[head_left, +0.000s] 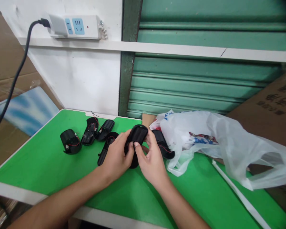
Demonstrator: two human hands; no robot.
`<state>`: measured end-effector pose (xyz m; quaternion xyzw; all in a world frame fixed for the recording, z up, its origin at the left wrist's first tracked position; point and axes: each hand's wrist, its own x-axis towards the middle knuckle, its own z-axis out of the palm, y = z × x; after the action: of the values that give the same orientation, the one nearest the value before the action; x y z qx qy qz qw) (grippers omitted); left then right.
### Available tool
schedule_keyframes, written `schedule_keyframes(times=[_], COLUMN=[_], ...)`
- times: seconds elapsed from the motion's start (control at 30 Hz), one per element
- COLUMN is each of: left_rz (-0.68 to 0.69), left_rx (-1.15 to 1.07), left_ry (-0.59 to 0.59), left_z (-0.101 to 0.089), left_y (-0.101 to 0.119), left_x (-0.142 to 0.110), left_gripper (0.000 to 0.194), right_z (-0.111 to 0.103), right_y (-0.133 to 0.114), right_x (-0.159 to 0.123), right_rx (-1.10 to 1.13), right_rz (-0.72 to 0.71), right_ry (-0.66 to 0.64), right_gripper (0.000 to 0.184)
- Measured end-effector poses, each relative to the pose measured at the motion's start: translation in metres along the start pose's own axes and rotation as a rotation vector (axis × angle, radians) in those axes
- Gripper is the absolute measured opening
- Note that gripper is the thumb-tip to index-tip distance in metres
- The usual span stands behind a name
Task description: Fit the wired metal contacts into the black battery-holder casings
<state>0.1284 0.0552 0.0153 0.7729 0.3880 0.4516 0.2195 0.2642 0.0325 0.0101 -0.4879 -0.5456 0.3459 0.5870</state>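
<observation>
Both my hands hold a black plastic casing (138, 133) above the green tabletop, tilted with its hollow side toward me. My left hand (118, 151) is closed round its left side, thumb on the lower middle. From the right, my right hand (151, 156) grips the edge, its thumb tip beside the left thumb. Whatever lies under the thumbs is too small to make out. Just left of my left hand rests a similar black casing (106, 149) with a red wire. Another black casing (162, 143) lies right of my right hand, partly against a plastic bag.
Several more black casings (90, 132) with thin wires lie at the back left of the green table (35, 159). A white plastic bag (205, 130) and a white strip (238, 192) are on the right. A power strip (81, 27) is mounted on the wall; cardboard stands on both sides.
</observation>
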Motion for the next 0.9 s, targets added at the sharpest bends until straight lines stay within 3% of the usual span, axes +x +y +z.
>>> schedule_keyframes(times=[0.23, 0.33, 0.57, 0.7, 0.9], left_rz=[-0.018, -0.065, -0.255, -0.346, -0.365], left_rx=[0.009, -0.172, -0.606, -0.717, -0.783], left_ry=[0.005, 0.017, -0.101, -0.172, -0.184], left_z=[0.001, 0.001, -0.009, -0.014, -0.013], left_y=[-0.001, 0.002, 0.004, 0.002, 0.006], left_x=[-0.002, 0.000, 0.011, 0.014, 0.016], left_gripper=[0.040, 0.039, 0.049, 0.048, 0.052], right_z=[0.001, -0.007, -0.025, -0.024, -0.022], right_y=[-0.001, -0.003, -0.010, -0.012, -0.012], right_x=[-0.001, 0.005, 0.019, 0.017, 0.014], right_rx=[0.019, 0.054, 0.157, 0.135, 0.093], right_rz=[0.027, 0.009, -0.051, -0.082, -0.105], right_ry=[-0.001, -0.032, -0.086, -0.072, -0.042], right_gripper=[0.054, 0.053, 0.033, 0.031, 0.030])
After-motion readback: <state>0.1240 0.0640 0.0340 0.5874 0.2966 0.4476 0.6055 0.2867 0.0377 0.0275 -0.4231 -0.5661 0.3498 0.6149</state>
